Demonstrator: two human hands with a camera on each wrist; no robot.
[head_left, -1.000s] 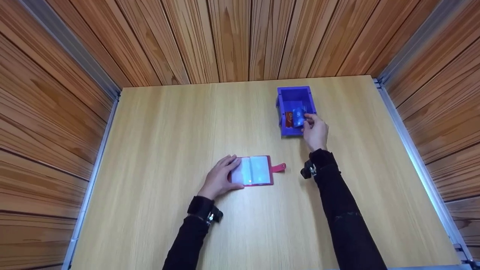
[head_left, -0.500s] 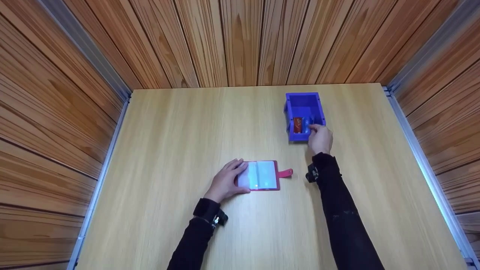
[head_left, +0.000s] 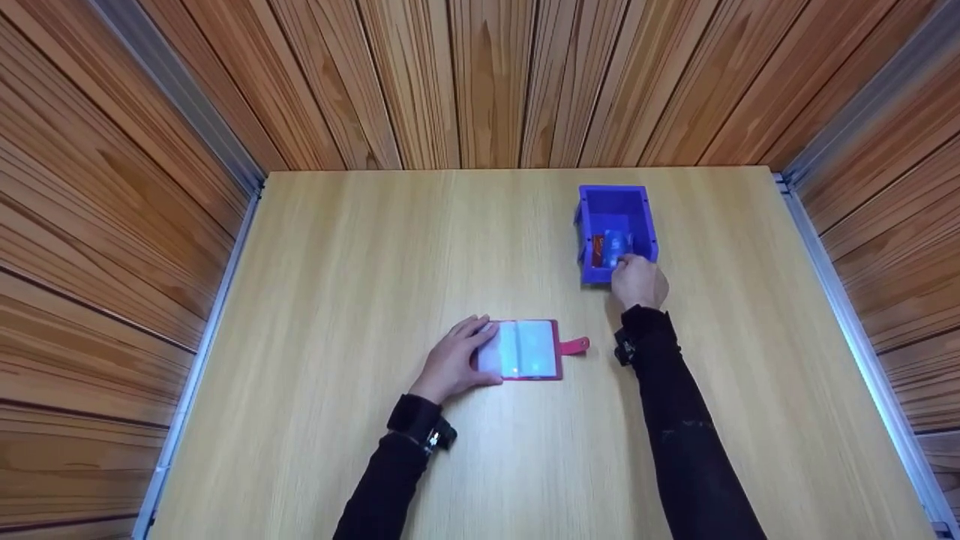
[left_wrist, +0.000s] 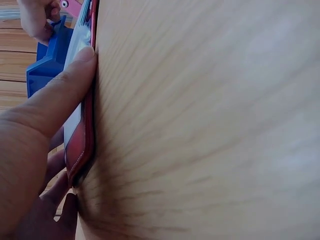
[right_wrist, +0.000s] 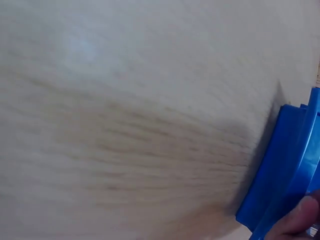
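Overall, a table (head_left: 352,255) is occupied by a blue bin (head_left: 613,199) and, nearer, an unfolded red card holder (head_left: 534,351), its left end gripped by the left hand (head_left: 455,361); the bin's near rim is overlapped by the right hand (head_left: 641,282), fingers bent; whether the blue card (head_left: 614,246), beside a red card (head_left: 597,252), is pinched cannot be told

Mostly woodgrain tabletop (right_wrist: 125,125) here, with a pale shiny patch (right_wrist: 82,50) between 10 and 11 o'clock. Blue plastic bin (right_wrist: 282,160) at 3 to 5, cut off by the edge, shadow alongside. Right hand (right_wrist: 296,220) pokes in around 4, fingertip across the bin's rim.
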